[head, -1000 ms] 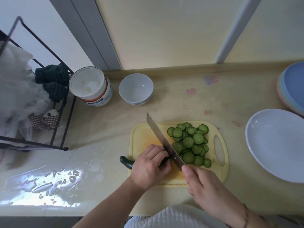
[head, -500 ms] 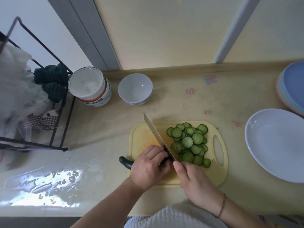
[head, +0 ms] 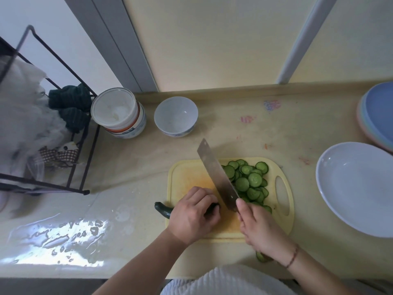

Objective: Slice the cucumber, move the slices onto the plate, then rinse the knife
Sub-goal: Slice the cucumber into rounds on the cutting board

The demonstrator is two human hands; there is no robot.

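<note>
Pale counter (head: 244,128) under a window. Your left hand (head: 192,216) clamps the cucumber (head: 162,209) lying left-right on the board (head: 187,175); your right hand (head: 258,233) grips the knife (head: 217,175), tip far-left.

Dark green cucumber (head: 163,209), pale green slices (head: 247,179), yellow cutting board (head: 191,173), white plate (head: 357,188).

Hidden and cut off

The left hand (head: 192,216) covers most of the cucumber (head: 163,209); the right hand (head: 260,231) hides the knife (head: 217,175) handle; the stacked plates (head: 376,116) and white plate (head: 357,188) run off the right edge.
</note>
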